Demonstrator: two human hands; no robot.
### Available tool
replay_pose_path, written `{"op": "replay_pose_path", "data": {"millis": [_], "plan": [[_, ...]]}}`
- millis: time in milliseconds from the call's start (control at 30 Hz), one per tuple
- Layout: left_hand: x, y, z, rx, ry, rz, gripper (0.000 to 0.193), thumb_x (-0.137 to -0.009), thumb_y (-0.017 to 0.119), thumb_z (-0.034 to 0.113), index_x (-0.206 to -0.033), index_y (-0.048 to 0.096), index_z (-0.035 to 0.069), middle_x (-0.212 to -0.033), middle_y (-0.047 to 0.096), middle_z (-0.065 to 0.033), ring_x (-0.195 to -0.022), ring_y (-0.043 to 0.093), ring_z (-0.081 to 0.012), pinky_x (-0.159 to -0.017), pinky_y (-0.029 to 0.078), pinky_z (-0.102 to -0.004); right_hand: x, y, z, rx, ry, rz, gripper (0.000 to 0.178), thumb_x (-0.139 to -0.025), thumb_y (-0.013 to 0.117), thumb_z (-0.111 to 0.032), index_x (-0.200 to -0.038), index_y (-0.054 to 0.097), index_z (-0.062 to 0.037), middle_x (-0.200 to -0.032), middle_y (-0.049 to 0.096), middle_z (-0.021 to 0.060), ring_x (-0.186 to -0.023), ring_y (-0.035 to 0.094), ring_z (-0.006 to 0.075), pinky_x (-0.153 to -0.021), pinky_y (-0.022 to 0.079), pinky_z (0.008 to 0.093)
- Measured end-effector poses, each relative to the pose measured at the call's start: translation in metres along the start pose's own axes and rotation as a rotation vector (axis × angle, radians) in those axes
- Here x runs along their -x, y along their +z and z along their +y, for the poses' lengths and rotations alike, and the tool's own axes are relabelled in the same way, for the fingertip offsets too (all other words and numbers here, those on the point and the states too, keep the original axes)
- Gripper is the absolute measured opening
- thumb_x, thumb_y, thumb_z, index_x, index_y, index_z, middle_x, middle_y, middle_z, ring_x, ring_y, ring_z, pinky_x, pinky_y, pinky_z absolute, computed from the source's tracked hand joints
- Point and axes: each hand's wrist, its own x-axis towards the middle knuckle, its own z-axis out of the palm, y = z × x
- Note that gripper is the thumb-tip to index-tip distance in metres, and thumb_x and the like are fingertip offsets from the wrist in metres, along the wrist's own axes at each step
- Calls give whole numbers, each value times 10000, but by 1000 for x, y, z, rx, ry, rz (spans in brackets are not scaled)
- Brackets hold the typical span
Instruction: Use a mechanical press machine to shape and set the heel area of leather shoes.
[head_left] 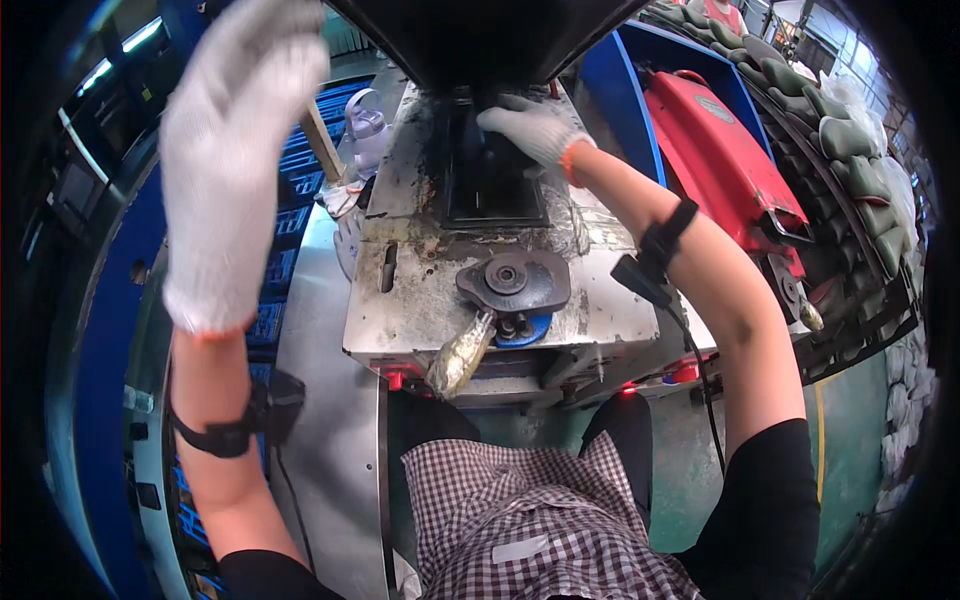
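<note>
My right hand [535, 132], in a white knitted glove with an orange cuff, reaches over the right side of a black rectangular plate [495, 205] set in the worn machine bed. Its visible fingers are stretched out, and nothing shows in them. My left hand [235, 150], gloved alike, is raised high at the upper left. Its fingers are blurred and partly cut off by the picture's top, so their grip is unclear. Nearer me on the bed sits a dark metal clamp [510, 282] with a round centre and a handle wrapped in shiny film [460, 355].
A large black machine part [500, 40] overhangs the plate. To the right stand a blue bin [625, 95] and a red machine cover [715, 150], beside racks of grey-green curved pieces [845, 140]. A translucent jug [366, 125] is at the left, near blue racks [290, 220].
</note>
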Motion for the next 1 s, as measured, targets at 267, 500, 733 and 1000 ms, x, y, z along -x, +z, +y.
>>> {"op": "replay_pose_path", "data": {"millis": [267, 500, 733, 1000], "plan": [[-110, 43, -16, -388, 278, 87, 562, -984, 606, 287, -1456, 523, -6, -1431, 583, -240, -1348, 545, -360, -1126, 416, -380, -44, 39, 10, 825, 32, -29, 915, -806, 647, -661, -1470, 534, -43, -1376, 616, 293, -1282, 612, 413, -1058, 514, 470], [-218, 89, -41, -679, 762, -281, 501, -963, 606, 331, -1397, 595, 81, -1434, 557, -263, -1308, 544, -396, -1111, 424, -423, -31, 44, 8, 849, 44, -50, 959, -830, 611, -712, -1489, 493, -25, -1431, 553, 325, -1307, 588, 432, -1088, 489, 472], [-169, 81, 0, -446, 200, -458, 416, -975, 579, 371, -1242, 679, 68, -1195, 690, -228, -1107, 661, -376, -954, 522, -456, 72, 7, -4, 763, -227, 133, 849, -913, 596, -638, -1511, 478, -47, -1347, 594, 322, -1278, 596, 436, -1071, 482, 493], [-78, 104, -29, -262, 151, -738, 389, -960, 657, 424, -1037, 721, 48, -813, 692, -85, -768, 640, -158, -749, 524, -337, 240, 23, 79, 200, -723, 84, 242, -961, 635, -143, -1166, 702, -33, -1008, 698, 135, -929, 686, 329, -857, 550, 393]]}}
